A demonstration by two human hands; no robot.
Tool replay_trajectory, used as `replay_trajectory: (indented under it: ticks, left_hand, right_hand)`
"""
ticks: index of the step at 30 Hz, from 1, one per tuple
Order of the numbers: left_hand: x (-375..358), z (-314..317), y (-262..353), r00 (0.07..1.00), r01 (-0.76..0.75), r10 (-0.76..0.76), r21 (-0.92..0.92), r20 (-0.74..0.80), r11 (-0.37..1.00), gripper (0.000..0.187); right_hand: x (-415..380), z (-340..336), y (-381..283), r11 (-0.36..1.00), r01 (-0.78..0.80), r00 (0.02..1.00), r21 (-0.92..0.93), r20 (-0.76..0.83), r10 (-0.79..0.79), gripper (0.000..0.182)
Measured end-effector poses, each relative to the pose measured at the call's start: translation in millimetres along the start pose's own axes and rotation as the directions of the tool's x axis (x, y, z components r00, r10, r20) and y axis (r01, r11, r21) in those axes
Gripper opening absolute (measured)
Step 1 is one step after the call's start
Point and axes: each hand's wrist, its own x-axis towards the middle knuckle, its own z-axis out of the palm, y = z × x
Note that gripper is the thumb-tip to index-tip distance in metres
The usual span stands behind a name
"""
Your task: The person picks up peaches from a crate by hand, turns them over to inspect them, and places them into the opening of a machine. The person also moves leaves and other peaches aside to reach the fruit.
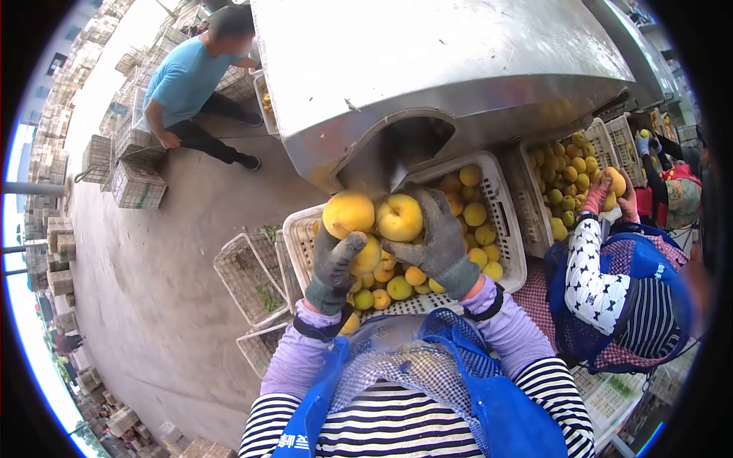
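- A blue apron over a black-and-white striped shirt is nearest, with lilac sleeves reaching forward to grey gloves.
- The left hand is closed around the left peach, thumb across its near side; a lower peach shows beside that thumb, and I cannot tell whether it is gripped too.
- The right hand is clasped on the right peach, fingers curled over its far side.
- Both peaches sit side by side above a white crate, just in front of the chute opening.
- They are nearly round, with no clear long axis; the right one turns a dimpled side up towards the camera.
- White Chinese characters run along the apron's lower left; one looks like 峰, the others are unclear. White marks on the apron of the co-worker at right are too small to read.
- More yellow and greenish peaches fill the crate under the hands.
- A dull metal machine spans the top, specked with debris.
- The floor is bare grey concrete; a tilted crate on it has green leaves inside.
- Stacked crates stand at left, near a person in a light blue shirt.
- The co-worker's pink gloves hold another peach.
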Motion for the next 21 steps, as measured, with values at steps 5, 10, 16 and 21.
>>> replay_trajectory:
  ticks: [5,10,16,21]
  left_hand:
    - [-2,-16,4,0.998,0.029,-0.022,0.118,-0.061,0.993,0.071]
    - [-13,-16,-4,0.993,0.038,-0.038,-0.006,-0.111,0.999,0.084]
    - [-16,-23,0,0.994,0.051,-0.047,0.034,-0.101,0.998,0.086]
    - [-20,-20,10,0.995,0.058,-0.063,-0.073,-0.077,0.996,0.078]
  right_hand:
    - [67,31,30,0.934,-0.276,0.951,-0.226,0.075,0.299,0.078]
    - [67,58,43,0.942,-0.155,0.986,-0.299,0.006,0.164,0.069]
    - [77,60,34,0.922,-0.109,0.994,-0.373,-0.04,0.101,0.053]
    - [101,70,44,0.888,0.009,1.0,-0.46,0.021,0.001,0.051]
